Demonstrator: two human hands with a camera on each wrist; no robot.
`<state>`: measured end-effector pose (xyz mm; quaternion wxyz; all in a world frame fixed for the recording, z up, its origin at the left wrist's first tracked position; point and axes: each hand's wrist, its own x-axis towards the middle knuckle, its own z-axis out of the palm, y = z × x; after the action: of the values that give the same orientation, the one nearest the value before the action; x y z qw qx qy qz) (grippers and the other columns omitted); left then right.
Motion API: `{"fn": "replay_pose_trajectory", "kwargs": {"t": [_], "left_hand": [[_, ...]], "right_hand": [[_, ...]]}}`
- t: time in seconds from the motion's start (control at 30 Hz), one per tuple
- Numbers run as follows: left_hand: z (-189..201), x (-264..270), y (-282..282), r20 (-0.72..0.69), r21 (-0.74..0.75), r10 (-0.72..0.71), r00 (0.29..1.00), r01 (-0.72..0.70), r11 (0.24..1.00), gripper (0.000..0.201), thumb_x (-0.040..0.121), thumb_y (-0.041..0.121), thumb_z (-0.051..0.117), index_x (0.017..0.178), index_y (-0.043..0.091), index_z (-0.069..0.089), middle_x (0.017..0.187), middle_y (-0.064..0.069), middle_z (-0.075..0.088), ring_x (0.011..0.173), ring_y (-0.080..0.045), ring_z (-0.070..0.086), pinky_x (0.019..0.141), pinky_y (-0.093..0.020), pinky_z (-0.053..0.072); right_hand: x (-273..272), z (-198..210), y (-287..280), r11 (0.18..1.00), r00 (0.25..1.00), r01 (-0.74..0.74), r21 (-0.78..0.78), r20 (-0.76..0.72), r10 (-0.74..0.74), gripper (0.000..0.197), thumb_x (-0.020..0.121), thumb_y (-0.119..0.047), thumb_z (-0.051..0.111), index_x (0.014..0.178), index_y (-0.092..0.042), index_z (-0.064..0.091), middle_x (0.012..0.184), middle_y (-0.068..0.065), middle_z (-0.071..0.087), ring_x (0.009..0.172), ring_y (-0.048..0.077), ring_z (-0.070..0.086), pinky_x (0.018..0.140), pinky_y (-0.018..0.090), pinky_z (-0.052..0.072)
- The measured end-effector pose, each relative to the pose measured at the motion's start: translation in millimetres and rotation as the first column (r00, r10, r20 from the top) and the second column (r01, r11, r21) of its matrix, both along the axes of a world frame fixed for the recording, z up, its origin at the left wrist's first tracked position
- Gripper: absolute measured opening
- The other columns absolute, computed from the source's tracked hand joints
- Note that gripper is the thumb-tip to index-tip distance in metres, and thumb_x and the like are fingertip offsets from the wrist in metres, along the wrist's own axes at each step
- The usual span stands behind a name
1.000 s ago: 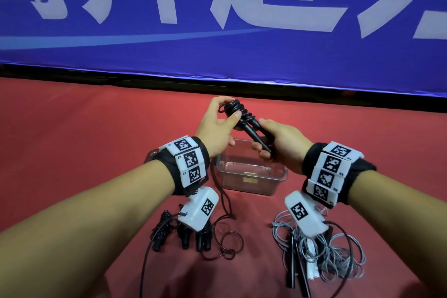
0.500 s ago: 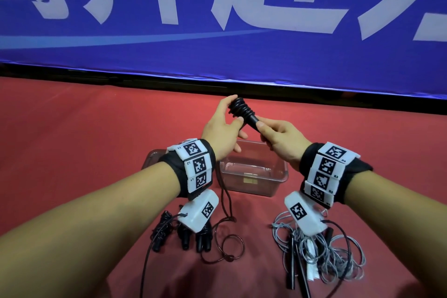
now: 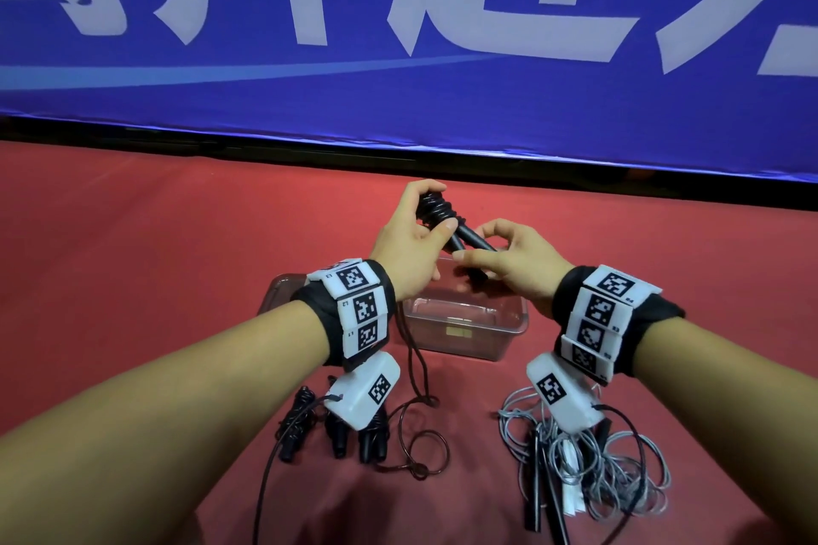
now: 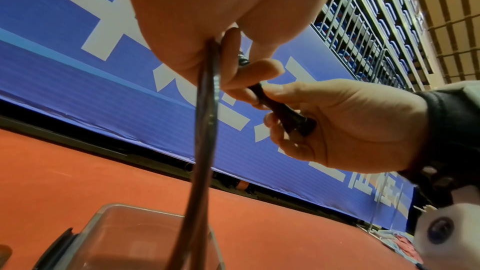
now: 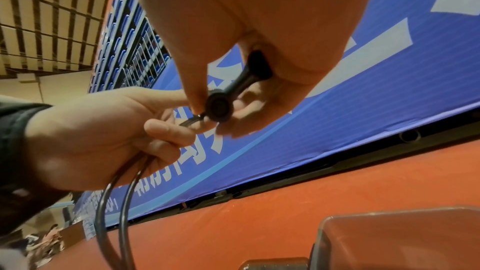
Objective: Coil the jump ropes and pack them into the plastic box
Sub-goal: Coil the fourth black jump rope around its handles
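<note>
Both hands hold a black jump rope above the clear plastic box [image 3: 509, 325]. My left hand [image 3: 411, 230] grips the rope cord, which is wound in tight turns [image 3: 436, 208] round the upper end of the black handles. My right hand [image 3: 500, 257] pinches the lower end of the handles [image 3: 476, 240] between thumb and fingers; its round end cap [image 5: 218, 106] shows in the right wrist view. Two strands of cord [image 4: 205, 130] hang from my left hand down to loops [image 3: 420, 447] on the red surface. The box [image 4: 124, 241] looks empty.
Black jump ropes with wound cords [image 3: 336, 434] lie front left. A tangle of grey jump ropes [image 3: 611, 469] with dark handles lies front right. A clear lid [image 3: 279, 292] sits left of the box. A blue banner [image 3: 398, 35] rises behind the red surface.
My left hand has swung round the handle tops, adding cord turns there. The handles have tilted lower toward my right hand, which has shifted its pinch near their lower end.
</note>
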<state>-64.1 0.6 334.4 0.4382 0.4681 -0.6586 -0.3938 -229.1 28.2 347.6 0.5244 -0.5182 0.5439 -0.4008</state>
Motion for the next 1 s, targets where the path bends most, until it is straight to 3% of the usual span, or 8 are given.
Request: {"fn": "replay_pose_trajectory", "kwargs": {"t": [0.13, 0.27, 0.37, 0.43, 0.5, 0.67, 0.87, 1.0], "left_hand": [[1.8, 1.8, -0.3, -0.019, -0.034, -0.038, 0.999, 0.038, 0.999, 0.032, 0.103, 0.023, 0.055, 0.124, 0.044, 0.045, 0.075, 0.004, 0.07, 0.043, -0.016, 0.056, 0.055, -0.03, 0.049], [5.9, 1.7, 0.2, -0.04, -0.021, -0.042, 0.998, 0.041, 0.999, 0.033, 0.105, 0.027, 0.053, 0.132, 0.042, 0.042, 0.083, 0.006, 0.071, 0.045, -0.017, 0.061, 0.059, -0.029, 0.05], [6.4, 1.6, 1.4, -0.047, 0.058, -0.038, 0.998, 0.04, 0.998, 0.042, 0.105, 0.033, 0.051, 0.143, 0.045, 0.037, 0.101, -0.001, 0.073, 0.055, -0.022, 0.071, 0.057, -0.026, 0.054], [4.3, 2.3, 0.5, -0.056, 0.099, -0.031, 0.998, 0.036, 0.994, 0.052, 0.104, 0.035, 0.054, 0.149, 0.049, 0.033, 0.102, -0.006, 0.073, 0.063, -0.025, 0.074, 0.062, -0.036, 0.061], [2.0, 3.6, -0.7, -0.03, 0.123, -0.025, 0.999, 0.028, 0.992, 0.056, 0.103, 0.035, 0.055, 0.151, 0.051, 0.03, 0.091, -0.007, 0.073, 0.059, -0.026, 0.073, 0.07, -0.044, 0.063], [1.4, 0.2, -1.3, -0.055, 0.141, -0.001, 0.998, 0.008, 0.99, 0.056, 0.104, 0.022, 0.055, 0.152, 0.043, 0.035, 0.086, -0.009, 0.074, 0.052, -0.021, 0.068, 0.064, -0.038, 0.061], [4.2, -5.5, 2.5, -0.014, 0.082, 0.074, 0.997, -0.073, 0.994, 0.04, 0.102, 0.031, 0.056, 0.138, 0.036, 0.042, 0.079, -0.005, 0.075, 0.045, -0.021, 0.066, 0.053, -0.023, 0.053], [4.2, -2.0, 5.7, -0.008, 0.055, 0.075, 0.997, -0.074, 0.996, 0.05, 0.102, 0.034, 0.056, 0.146, 0.048, 0.036, 0.08, -0.005, 0.075, 0.047, -0.022, 0.068, 0.055, -0.028, 0.058]], "right_hand": [[-6.5, 8.2, 3.2, 0.977, 0.975, -0.132, 0.168, 0.198, 0.098, 0.016, 0.099, -0.028, 0.058, 0.108, -0.017, 0.05, 0.095, 0.022, 0.074, 0.071, 0.03, 0.074, 0.058, 0.029, 0.058], [-4.5, 3.9, -0.6, 0.991, 0.98, -0.108, 0.081, 0.176, 0.092, 0.013, 0.099, -0.025, 0.059, 0.105, -0.018, 0.051, 0.068, 0.006, 0.062, 0.051, 0.016, 0.052, 0.05, 0.025, 0.047], [-3.1, -0.9, -5.2, 0.997, 0.993, -0.065, -0.05, 0.097, 0.07, 0.015, 0.098, -0.021, 0.062, 0.105, -0.015, 0.05, 0.059, 0.001, 0.053, 0.048, 0.013, 0.037, 0.051, 0.024, 0.031], [-3.6, -2.8, -7.2, 0.989, 0.999, -0.035, -0.141, -0.001, 0.035, 0.016, 0.098, -0.017, 0.062, 0.108, -0.014, 0.05, 0.058, 0.0, 0.054, 0.046, 0.01, 0.042, 0.047, 0.021, 0.032], [-5.3, -5.4, -7.0, 0.968, 0.987, -0.044, -0.246, -0.163, 0.004, 0.018, 0.098, -0.016, 0.063, 0.11, -0.016, 0.05, 0.062, 0.001, 0.057, 0.047, 0.009, 0.047, 0.048, 0.021, 0.037], [-8.1, -6.9, -5.2, 0.897, 0.825, -0.145, -0.417, -0.552, -0.123, 0.023, 0.098, -0.025, 0.061, 0.115, -0.021, 0.046, 0.063, -0.002, 0.053, 0.05, 0.018, 0.045, 0.052, 0.029, 0.039], [-5.5, -8.7, -4.6, 0.841, 0.669, -0.211, -0.498, -0.701, -0.248, 0.027, 0.098, -0.03, 0.057, 0.12, -0.028, 0.042, 0.06, -0.005, 0.053, 0.051, 0.02, 0.054, 0.052, 0.034, 0.043], [-0.6, -11.5, -3.3, 0.834, 0.633, -0.242, -0.496, -0.732, -0.251, 0.029, 0.099, -0.03, 0.053, 0.122, -0.033, 0.036, 0.064, -0.005, 0.055, 0.053, 0.021, 0.057, 0.052, 0.034, 0.046]]}}
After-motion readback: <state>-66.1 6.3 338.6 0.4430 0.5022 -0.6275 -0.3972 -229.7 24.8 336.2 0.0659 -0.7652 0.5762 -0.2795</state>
